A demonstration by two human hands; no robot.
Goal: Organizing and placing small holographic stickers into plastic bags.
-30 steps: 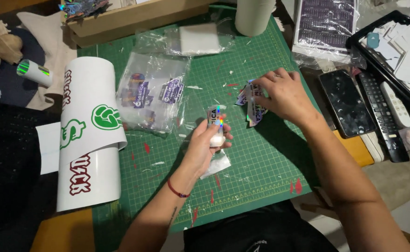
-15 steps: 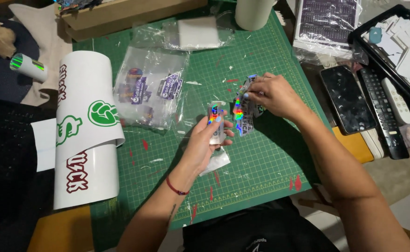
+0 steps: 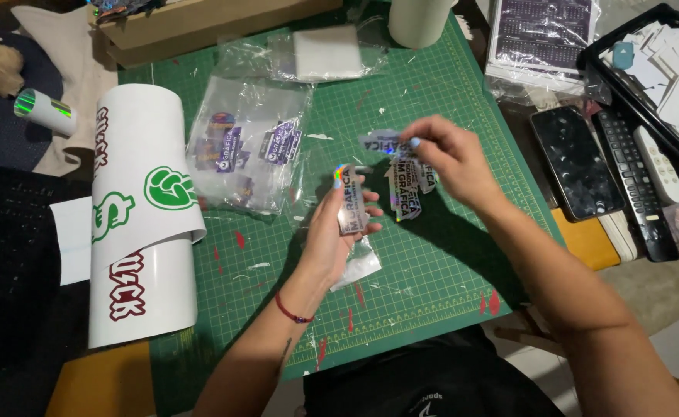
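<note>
1. Gripping a small stack of holographic stickers [image 3: 351, 207], the left hand [image 3: 332, 235] has its fingers closed around it over the middle of the green cutting mat [image 3: 432, 278]; the stack's long axis runs near to far, its far end tilted slightly left.
2. The right hand [image 3: 448, 158] pinches a fan of the same stickers [image 3: 403, 185] between thumb and fingertips, just right of the left hand's stack; the fan hangs toward the mat, and one sticker at its far-left edge lies crosswise, long axis left to right.
3. How many stickers are in each hand cannot be told; they overlap.
4. The stickers are thin, glossy and shimmer in rainbow colours at the edges.
5. One crinkled clear plastic bag [image 3: 247, 150] lies left of the hands with more purple stickers inside; a second clear bag [image 3: 320, 54] holding a white pad lies at the far edge.
6. A small clear sleeve [image 3: 359, 266] rests under the left wrist.
7. One curled white vinyl sheet [image 3: 142, 232] with green and dark red cut shapes lies at the left.
8. On the tabletop at the right sit one dark phone [image 3: 575, 162] and two remote controls [image 3: 637, 181].
</note>
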